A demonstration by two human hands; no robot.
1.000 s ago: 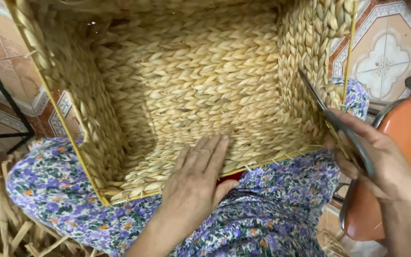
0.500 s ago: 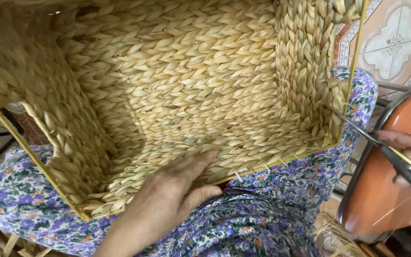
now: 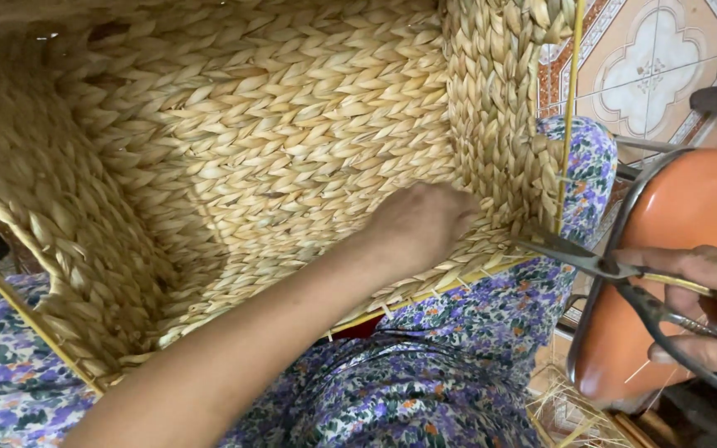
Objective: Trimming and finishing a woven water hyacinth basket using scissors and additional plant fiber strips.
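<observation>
My left hand (image 3: 425,222) reaches inside the woven straw basket (image 3: 275,141) lying across my lap, fingers curled together and pressed against its lower right corner. My right hand (image 3: 703,307) is clamped on a pair of dark metal scissors (image 3: 616,278), blades near the basket's yellow wire rim (image 3: 570,116). The basket looks light but bulky, its braided walls springy and rough, stiff only at the frame, so the rim seems the surest place to hold. An orange stool (image 3: 665,274) stands just beside my floral skirt (image 3: 425,390).
</observation>
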